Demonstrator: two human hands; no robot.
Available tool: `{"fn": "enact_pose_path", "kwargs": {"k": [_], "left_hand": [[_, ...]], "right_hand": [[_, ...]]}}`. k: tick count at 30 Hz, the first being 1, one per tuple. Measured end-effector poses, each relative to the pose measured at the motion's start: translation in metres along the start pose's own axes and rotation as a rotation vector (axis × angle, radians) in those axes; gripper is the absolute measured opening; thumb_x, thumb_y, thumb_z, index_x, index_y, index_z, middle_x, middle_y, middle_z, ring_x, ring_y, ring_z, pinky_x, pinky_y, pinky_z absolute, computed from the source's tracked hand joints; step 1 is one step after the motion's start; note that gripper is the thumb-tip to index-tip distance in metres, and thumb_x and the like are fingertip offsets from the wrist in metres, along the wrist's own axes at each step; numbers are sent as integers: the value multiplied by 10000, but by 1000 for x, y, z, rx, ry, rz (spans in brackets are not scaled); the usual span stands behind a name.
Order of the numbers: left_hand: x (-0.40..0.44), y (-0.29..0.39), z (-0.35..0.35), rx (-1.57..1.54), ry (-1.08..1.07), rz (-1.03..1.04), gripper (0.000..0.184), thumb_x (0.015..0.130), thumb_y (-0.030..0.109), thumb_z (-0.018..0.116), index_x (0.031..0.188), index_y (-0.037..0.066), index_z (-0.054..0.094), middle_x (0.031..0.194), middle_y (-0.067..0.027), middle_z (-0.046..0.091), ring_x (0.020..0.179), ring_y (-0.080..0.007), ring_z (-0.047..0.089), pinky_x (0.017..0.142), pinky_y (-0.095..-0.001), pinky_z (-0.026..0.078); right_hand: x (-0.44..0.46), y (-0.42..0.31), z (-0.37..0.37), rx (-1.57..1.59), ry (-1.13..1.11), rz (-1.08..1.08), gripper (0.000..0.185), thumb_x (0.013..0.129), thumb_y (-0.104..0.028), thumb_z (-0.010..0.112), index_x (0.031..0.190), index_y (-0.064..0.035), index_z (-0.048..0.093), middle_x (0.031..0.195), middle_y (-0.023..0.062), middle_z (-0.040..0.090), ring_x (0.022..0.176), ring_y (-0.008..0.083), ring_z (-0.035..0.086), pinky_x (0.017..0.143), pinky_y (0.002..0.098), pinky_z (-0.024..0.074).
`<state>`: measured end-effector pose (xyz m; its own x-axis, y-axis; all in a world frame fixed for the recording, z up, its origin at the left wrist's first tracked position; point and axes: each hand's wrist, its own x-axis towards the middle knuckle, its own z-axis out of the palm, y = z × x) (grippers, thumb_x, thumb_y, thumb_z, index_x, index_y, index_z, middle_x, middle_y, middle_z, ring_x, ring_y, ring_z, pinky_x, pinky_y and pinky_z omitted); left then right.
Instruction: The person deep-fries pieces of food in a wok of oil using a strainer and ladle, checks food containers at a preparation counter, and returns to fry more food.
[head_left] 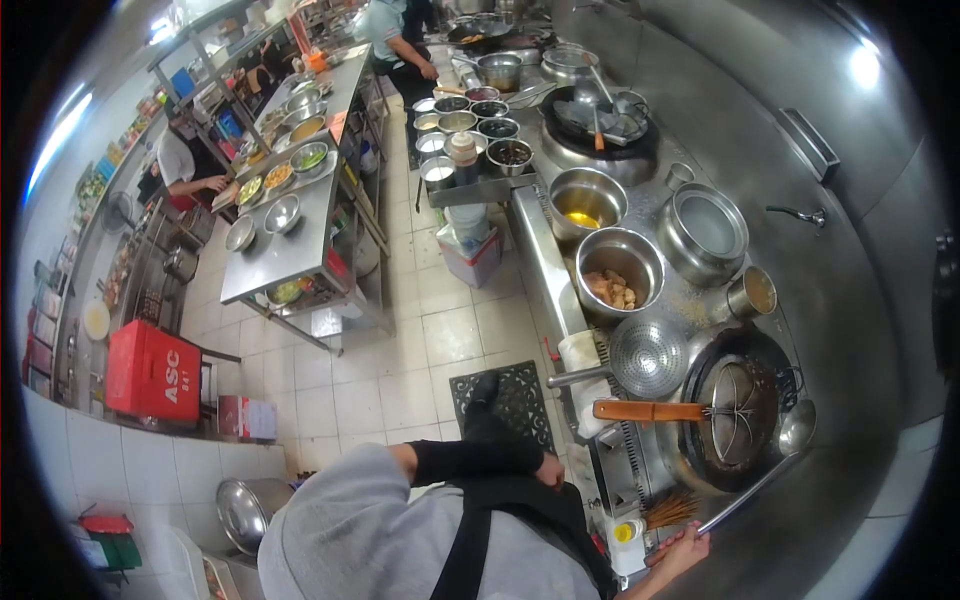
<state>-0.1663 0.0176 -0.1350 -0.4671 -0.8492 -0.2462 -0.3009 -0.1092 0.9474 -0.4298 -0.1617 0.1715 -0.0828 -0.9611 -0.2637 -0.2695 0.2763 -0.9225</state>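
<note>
My right hand [682, 552] grips the long handle of a metal ladle [797, 428] at the lower right. The ladle's bowl lies by the right rim of a dark wok [722, 462]. Across that wok rests a wire strainer [738, 412] with a wooden handle. My left hand [549, 470] is held in front of the black apron, fingers curled in, with nothing visible in it. A perforated skimmer [649, 356] lies just beyond the wok. Close to my right hand are a bamboo brush [672, 511] and a yellow-capped bottle [628, 531].
Beyond the skimmer stand a pot of meat pieces [648, 250], a pot with yellow liquid [560, 190] and a lidded pot [738, 245]. Farther along are another wok [560, 140] and several seasoning tubs. A steel table [262, 262] and a red box [150, 372] are left. Other people work farther back.
</note>
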Motion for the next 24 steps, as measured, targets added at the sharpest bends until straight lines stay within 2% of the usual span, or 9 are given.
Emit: {"fn": "enact_pose_path", "kwargs": {"k": [3, 4, 5, 7, 11, 14, 17, 20, 24], "left_hand": [[6, 5, 3, -184, -170, -218, 366, 839, 160, 628, 1156, 13, 735, 1091, -196, 753, 966, -315, 706, 826, -446, 553], [9, -1, 9, -162, -197, -162, 328, 840, 171, 634, 1106, 5, 732, 1042, -202, 740, 941, -339, 697, 814, -454, 550], [23, -30, 23, -64, -232, -4, 296, 842, 181, 639, 1055, -3, 728, 992, -208, 727, 917, -364, 687, 802, -461, 546], [53, -92, 50, 281, -204, 580, 257, 844, 202, 650, 954, -20, 721, 892, -219, 701, 868, -412, 668, 778, -477, 538], [49, -93, 58, 696, -125, 490, 257, 829, 238, 646, 841, -10, 715, 862, -238, 692, 867, -444, 669, 789, -525, 531], [30, -43, 40, 218, 26, -7, 237, 804, 196, 628, 878, -9, 724, 912, -247, 710, 886, -439, 686, 797, -525, 535], [3, 41, 8, 185, 98, -197, 250, 781, 126, 604, 952, -10, 726, 943, -254, 719, 922, -429, 702, 814, -516, 543], [-1, 61, 6, 84, 251, -190, 292, 772, 92, 602, 1021, 12, 731, 933, -254, 718, 946, -428, 704, 841, -502, 548], [-5, 112, -32, 77, 123, -74, 382, 770, 50, 576, 1124, 33, 719, 988, -236, 721, 1021, -414, 692, 900, -468, 545]], "right_hand": [[7, 3, 2, 57, -5, 32, 84, 1012, -91, 567, 962, -48, 516, 556, 26, 442, 380, 114, 425, 302, 302, 345], [7, 3, 3, 74, -12, 41, 67, 1006, -82, 563, 971, -49, 518, 558, 27, 441, 380, 115, 423, 304, 301, 342], [8, 4, 4, 89, -20, 50, 50, 999, -72, 560, 979, -49, 520, 560, 27, 441, 381, 115, 421, 305, 299, 340], [10, 8, 5, 103, -36, 41, 24, 986, -49, 546, 992, -51, 522, 566, 26, 441, 383, 114, 417, 310, 296, 336], [13, 7, 8, 112, -10, 17, 51, 970, -20, 532, 1009, -53, 531, 575, 27, 438, 387, 112, 418, 314, 298, 336], [10, 0, 9, 141, 7, 25, 68, 965, -11, 532, 1016, -54, 535, 574, 20, 435, 386, 113, 419, 311, 302, 336], [19, 16, 5, 96, 33, -20, 50, 977, -72, 574, 953, -67, 530, 569, 19, 447, 367, 117, 430, 295, 297, 322], [14, 7, 3, 73, 13, 33, 56, 978, -27, 545, 1024, -56, 535, 573, 12, 447, 383, 109, 417, 306, 299, 335], [17, 18, 2, 79, 33, 11, 30, 990, -51, 565, 993, -60, 536, 570, 14, 455, 369, 113, 419, 305, 299, 335]]}}
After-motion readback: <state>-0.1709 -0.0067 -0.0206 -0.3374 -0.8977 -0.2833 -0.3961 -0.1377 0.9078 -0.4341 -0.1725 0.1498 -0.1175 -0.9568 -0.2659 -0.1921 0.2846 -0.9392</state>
